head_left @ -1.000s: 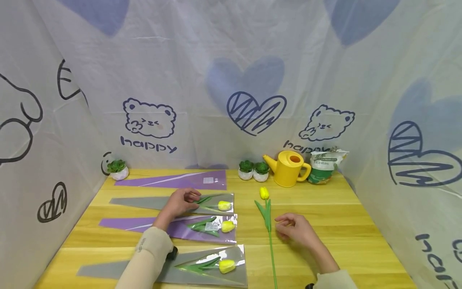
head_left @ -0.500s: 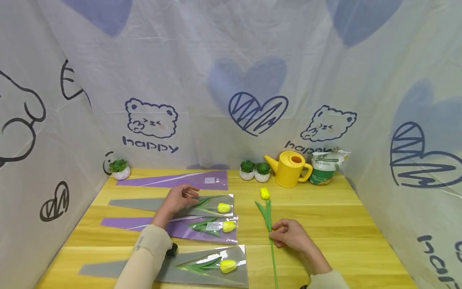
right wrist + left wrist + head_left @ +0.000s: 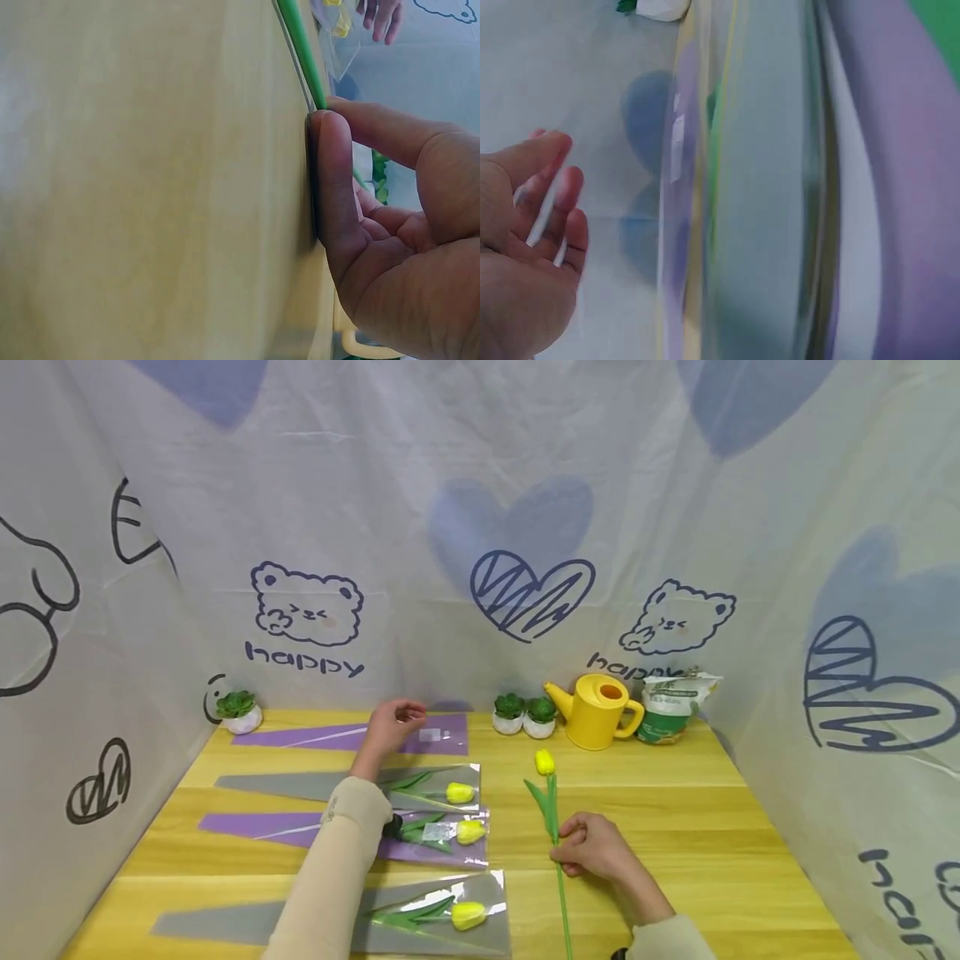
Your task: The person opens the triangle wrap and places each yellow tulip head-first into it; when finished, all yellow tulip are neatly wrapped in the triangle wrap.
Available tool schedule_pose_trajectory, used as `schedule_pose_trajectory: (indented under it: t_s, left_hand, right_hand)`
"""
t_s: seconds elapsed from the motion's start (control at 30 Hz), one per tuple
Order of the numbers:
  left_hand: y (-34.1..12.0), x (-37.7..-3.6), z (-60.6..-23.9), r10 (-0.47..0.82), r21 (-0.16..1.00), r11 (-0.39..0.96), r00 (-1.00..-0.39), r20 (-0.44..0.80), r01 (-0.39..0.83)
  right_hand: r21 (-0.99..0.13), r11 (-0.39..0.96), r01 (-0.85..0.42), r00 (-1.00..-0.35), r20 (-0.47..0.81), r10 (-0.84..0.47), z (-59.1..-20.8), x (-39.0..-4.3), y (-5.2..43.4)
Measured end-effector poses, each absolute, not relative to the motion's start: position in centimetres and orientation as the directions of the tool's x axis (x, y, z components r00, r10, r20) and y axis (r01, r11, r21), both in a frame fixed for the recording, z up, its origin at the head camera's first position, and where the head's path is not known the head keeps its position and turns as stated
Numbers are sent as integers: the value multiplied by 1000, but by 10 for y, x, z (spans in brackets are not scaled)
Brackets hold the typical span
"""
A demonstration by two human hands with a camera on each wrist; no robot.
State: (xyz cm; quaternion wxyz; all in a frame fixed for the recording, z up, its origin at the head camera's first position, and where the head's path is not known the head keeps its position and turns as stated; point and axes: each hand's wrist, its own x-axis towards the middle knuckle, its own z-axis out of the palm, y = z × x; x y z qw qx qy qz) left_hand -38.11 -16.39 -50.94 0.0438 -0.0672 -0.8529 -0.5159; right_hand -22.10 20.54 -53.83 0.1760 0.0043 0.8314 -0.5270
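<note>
A loose yellow tulip [image 3: 545, 762] lies on the wooden table [image 3: 712, 827] with its green stem [image 3: 557, 860] running toward me. My right hand [image 3: 570, 847] pinches that stem just below the leaves. In the right wrist view the right hand [image 3: 330, 127] has its fingertips [image 3: 330, 142] pressed to the table against the green stem [image 3: 300, 52]. My left hand [image 3: 395, 720] hovers with relaxed fingers over an empty purple sleeve [image 3: 337, 737] at the back and holds nothing. The left wrist view shows the left hand [image 3: 547, 195] with loose fingers beside blurred clear film [image 3: 742, 187].
Three sleeves with a yellow tulip inside lie in a row: grey [image 3: 300, 785], purple [image 3: 262, 827], grey [image 3: 225, 922]. At the back stand a yellow watering can [image 3: 597, 711], a white-green bag [image 3: 673, 706] and small potted succulents [image 3: 522, 712] [image 3: 236, 710]. Printed fabric walls enclose the table.
My left hand lifted off the rear grey sleeve and moved back over the empty purple sleeve. My right hand slid left onto the loose tulip's stem and closed its fingers on it.
</note>
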Motion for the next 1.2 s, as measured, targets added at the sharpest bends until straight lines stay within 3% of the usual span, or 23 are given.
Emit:
schedule_pose_trajectory:
  t_s: [0.23,0.5,1.2]
  left_hand:
    - [-141,-387,-524,128,865,471,-984,125,171]
    - [-134,-383,-541,203,833,541,-979,6,118]
    - [-128,-386,-545,169,808,575,-985,39,131]
  right_hand:
    - [-885,424,195,-941,-291,-175,-540,-221,205]
    - [-892,406,197,-938,-292,-187,-539,-220,206]
    - [-883,424,200,-942,-292,-164,-543,-223,207]
